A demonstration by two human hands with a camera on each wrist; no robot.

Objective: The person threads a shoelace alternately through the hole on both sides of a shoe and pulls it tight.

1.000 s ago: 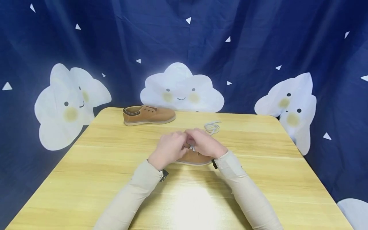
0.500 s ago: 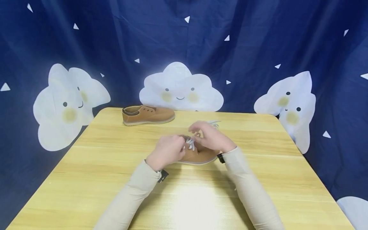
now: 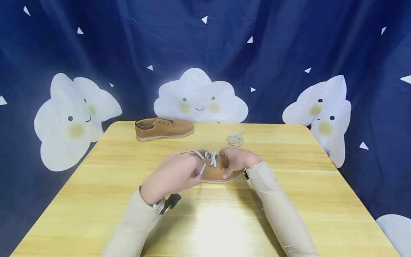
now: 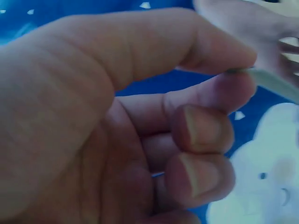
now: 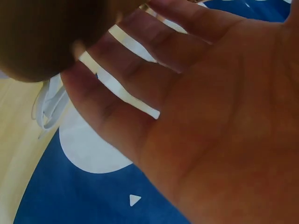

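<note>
A brown shoe (image 3: 213, 175) lies sideways on the table in the head view, toe toward the right. A pale lace (image 3: 212, 157) is tied in a bow at its eyelets. My left hand (image 3: 174, 175), left of the bow, pinches one lace end (image 3: 202, 168) between thumb and index finger. The left wrist view shows that lace (image 4: 275, 84) stretching away from the fingertips, the other fingers curled. My right hand (image 3: 239, 159) holds the front of the shoe, thumb on the near side, fingers over the far side. In the right wrist view those fingers reach along the dark shoe (image 5: 46, 37).
Another brown shoe (image 3: 167, 129), with bare eyelets, stands at the table's back left edge. A loose pale lace (image 3: 235, 140) lies coiled behind my right hand. Behind the wooden table (image 3: 289, 160) hangs a blue curtain (image 3: 273, 60) with clouds.
Both hands have parted from over the bow, which now shows. The left hand has drawn back toward the near left with a lace end; the right hand has moved down onto the shoe's front.
</note>
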